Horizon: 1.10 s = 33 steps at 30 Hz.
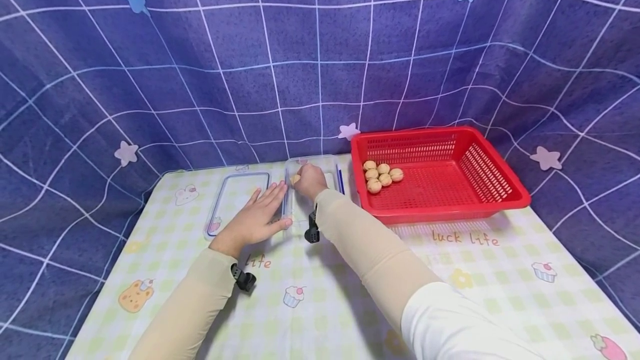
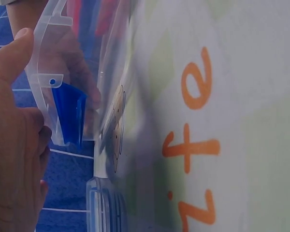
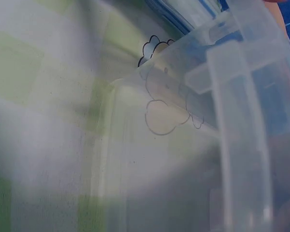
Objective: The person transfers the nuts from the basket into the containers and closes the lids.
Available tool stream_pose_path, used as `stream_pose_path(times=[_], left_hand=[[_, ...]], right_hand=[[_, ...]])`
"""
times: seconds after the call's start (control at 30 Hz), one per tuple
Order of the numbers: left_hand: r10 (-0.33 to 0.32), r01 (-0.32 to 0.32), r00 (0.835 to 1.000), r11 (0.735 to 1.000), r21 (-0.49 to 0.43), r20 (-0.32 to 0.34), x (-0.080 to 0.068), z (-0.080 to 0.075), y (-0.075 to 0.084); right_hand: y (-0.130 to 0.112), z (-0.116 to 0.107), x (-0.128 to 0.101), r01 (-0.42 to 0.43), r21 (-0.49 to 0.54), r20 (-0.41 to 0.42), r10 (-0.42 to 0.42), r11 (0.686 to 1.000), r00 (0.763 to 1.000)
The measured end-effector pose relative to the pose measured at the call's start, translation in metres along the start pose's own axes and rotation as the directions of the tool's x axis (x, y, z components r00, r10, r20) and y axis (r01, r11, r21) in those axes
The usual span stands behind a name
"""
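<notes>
On the checked tablecloth (image 1: 350, 271), the right hand (image 1: 309, 180) pinches a walnut (image 1: 296, 179) over the clear container (image 1: 330, 179); the left hand (image 1: 257, 216), spread flat, braces its left wall.

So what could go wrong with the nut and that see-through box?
1. The right hand pinches a walnut over the clear box; if that grip slips, the nut might bounce out and roll across the table.
2. The left hand only rests flat against the box's side, so the light box could slide.
3. The right sleeve lies close to the red basket and might nudge it.
</notes>
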<state>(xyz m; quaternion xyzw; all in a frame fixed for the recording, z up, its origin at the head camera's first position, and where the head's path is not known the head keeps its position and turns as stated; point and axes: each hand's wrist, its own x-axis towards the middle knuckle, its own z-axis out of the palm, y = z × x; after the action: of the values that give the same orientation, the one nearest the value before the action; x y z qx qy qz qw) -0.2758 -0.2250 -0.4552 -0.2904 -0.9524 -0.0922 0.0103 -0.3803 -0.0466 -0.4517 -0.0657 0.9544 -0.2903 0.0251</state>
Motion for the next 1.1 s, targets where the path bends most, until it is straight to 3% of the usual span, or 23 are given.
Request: stream_pose_path(times=[0.83,1.1], left_hand=[[0.020,-0.021,1.000,0.999,-0.024,-0.019,0.002,0.000,0.000],[0.028,-0.028,0.999,1.000,-0.011,-0.031,0.002,0.005,-0.003]], right_hand=[[0.006,0.003,0.011,-0.036,0.087,-0.069,0.042,0.996,0.997],[0.003,-0.001,0.006,-0.057,0.092,-0.048,0.062,0.994,0.997]])
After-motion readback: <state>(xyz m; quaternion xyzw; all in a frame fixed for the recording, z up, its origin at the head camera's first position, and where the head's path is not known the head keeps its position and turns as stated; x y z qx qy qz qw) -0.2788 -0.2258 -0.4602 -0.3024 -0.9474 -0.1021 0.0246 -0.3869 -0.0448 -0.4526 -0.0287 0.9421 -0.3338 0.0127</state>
